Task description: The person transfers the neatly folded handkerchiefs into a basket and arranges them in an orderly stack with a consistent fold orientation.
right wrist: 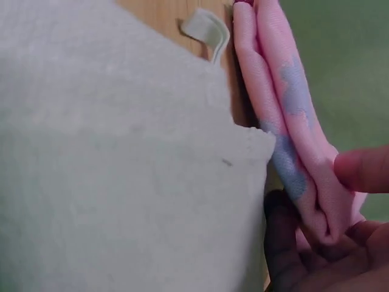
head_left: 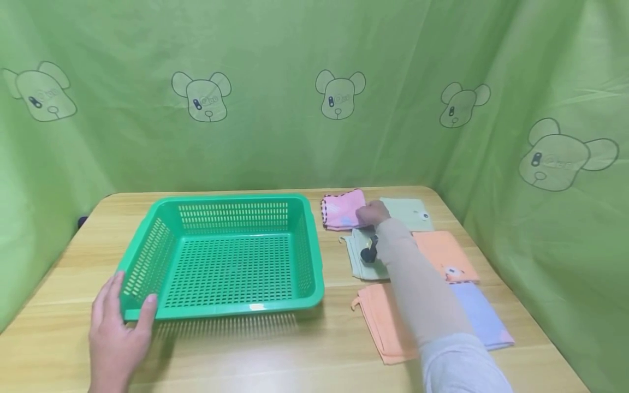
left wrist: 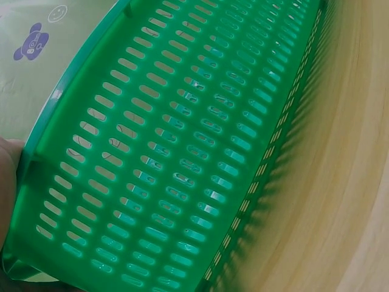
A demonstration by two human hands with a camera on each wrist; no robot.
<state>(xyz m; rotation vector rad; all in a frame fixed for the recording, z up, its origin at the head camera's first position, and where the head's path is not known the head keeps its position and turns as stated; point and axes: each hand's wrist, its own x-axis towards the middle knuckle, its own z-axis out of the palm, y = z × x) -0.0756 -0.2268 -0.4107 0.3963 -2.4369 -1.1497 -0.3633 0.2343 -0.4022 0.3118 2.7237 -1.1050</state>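
A green plastic basket (head_left: 221,312) stands on the left part of the table. My left hand (head_left: 117,335) grips its near left corner, thumb over the near rim and fingers along the left side; in the left wrist view the basket's perforated side (left wrist: 140,164) fills much of the picture. At the back right, my right hand (head_left: 374,213) pinches a folded pink towel (head_left: 340,212) by its right edge. The right wrist view shows the thumb on one face of the pink towel (right wrist: 304,128) and fingers beneath. Next to it lies a folded pale green towel (head_left: 360,261) with a loop.
More folded towels lie on the right: another pale green one (head_left: 405,212), an orange one with an animal face (head_left: 437,248), a second orange one (head_left: 385,322) and a blue one (head_left: 481,314). A green curtain (head_left: 275,147) hangs behind the wooden table (head_left: 275,360).
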